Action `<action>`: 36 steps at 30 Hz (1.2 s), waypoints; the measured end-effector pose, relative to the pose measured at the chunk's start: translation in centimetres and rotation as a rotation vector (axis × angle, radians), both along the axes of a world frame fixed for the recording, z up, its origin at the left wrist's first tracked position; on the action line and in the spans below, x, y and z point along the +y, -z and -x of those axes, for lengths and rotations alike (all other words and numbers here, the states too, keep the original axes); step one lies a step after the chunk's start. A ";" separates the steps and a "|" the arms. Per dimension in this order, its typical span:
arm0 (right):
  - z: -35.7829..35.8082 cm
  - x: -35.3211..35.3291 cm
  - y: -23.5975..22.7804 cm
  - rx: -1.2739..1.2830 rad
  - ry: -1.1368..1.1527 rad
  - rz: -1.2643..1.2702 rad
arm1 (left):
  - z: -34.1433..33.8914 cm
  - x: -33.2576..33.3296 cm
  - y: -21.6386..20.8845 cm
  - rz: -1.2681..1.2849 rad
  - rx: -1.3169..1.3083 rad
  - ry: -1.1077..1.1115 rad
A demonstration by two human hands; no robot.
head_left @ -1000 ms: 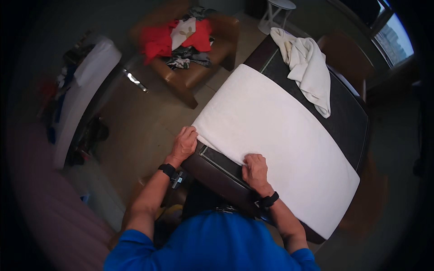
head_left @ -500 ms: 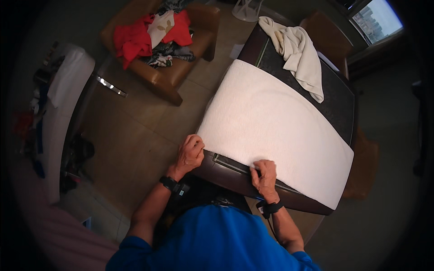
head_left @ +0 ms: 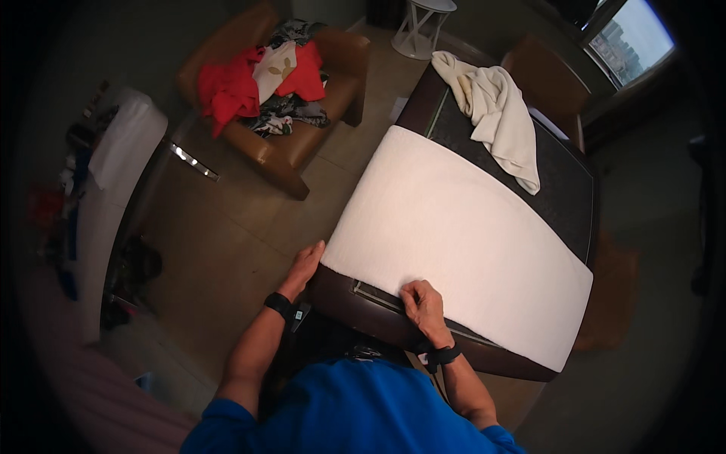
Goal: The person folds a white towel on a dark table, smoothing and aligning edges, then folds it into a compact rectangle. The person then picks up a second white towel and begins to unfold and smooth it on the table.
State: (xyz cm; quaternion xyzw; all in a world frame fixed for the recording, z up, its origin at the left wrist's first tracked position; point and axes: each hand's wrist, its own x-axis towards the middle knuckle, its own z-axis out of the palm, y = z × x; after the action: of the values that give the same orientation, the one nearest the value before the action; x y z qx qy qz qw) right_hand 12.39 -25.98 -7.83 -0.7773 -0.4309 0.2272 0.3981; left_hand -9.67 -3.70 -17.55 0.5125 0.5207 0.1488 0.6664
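Observation:
A white towel [head_left: 461, 227] lies spread over the near part of a dark table [head_left: 560, 200], its left and right sides reaching the table's edges. My left hand [head_left: 305, 266] is at the table's left edge, against the towel's near-left corner. Its fingers look stretched out along the side, and some are partly hidden. On the towel's near edge, my right hand [head_left: 425, 309] has thumb and fingers pinched together on the fabric. Beyond the spread towel, a crumpled cream towel [head_left: 495, 113] lies on the table's far part.
A brown armchair [head_left: 302, 163] holds a heap of red, white and patterned clothes [head_left: 234, 83]. At the back stands a small white stand [head_left: 417, 38]. A white-covered surface [head_left: 113, 181] with assorted items is at left. Brown chairs [head_left: 544, 76] stand behind and right of the table.
My left hand has shifted down and left, its fingers straightening from a pinch at the corner. My right hand has slid left along the near edge. The towel's near-left corner lies further left.

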 end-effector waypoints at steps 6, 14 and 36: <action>2.1 3.9 -0.6 -0.129 -0.124 0.174 | -0.3 2.3 4.8 0.415 -0.220 -0.141; 5.7 9.7 -3.2 0.002 -0.025 0.197 | -2.3 4.3 16.2 0.836 -0.478 -0.364; 5.4 13.9 0.8 0.685 0.176 0.069 | -6.9 12.7 -13.6 -0.020 -0.619 -0.353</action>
State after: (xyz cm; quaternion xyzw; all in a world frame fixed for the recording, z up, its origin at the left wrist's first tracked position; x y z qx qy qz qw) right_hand 7.04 -12.06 -8.61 -0.7030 -0.1958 0.4540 0.5112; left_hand -2.81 9.02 -3.90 0.3520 0.3733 0.4149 0.7514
